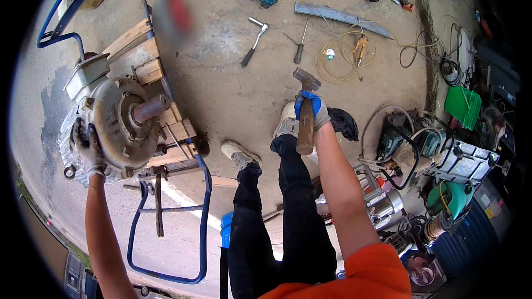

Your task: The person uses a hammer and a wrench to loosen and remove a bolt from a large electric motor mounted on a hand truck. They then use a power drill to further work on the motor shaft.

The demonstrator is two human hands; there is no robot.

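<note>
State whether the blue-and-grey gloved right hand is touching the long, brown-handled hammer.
Touching: the head view shows the right hand wrapped around the hammer handle.

The dirty grey-gloved left hand [90,148] is resting, fingers extended — the blue-and-grey-gloved right hand [316,106] is gripping, fingers curled — both bare forearms [342,191] are pointing forward.

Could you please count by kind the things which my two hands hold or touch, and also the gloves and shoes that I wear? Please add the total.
Hammer, held in the right hand: 1
Electric motor, touched by the left hand: 1
Gloves: 2
Shoes: 2
Total: 6
</note>
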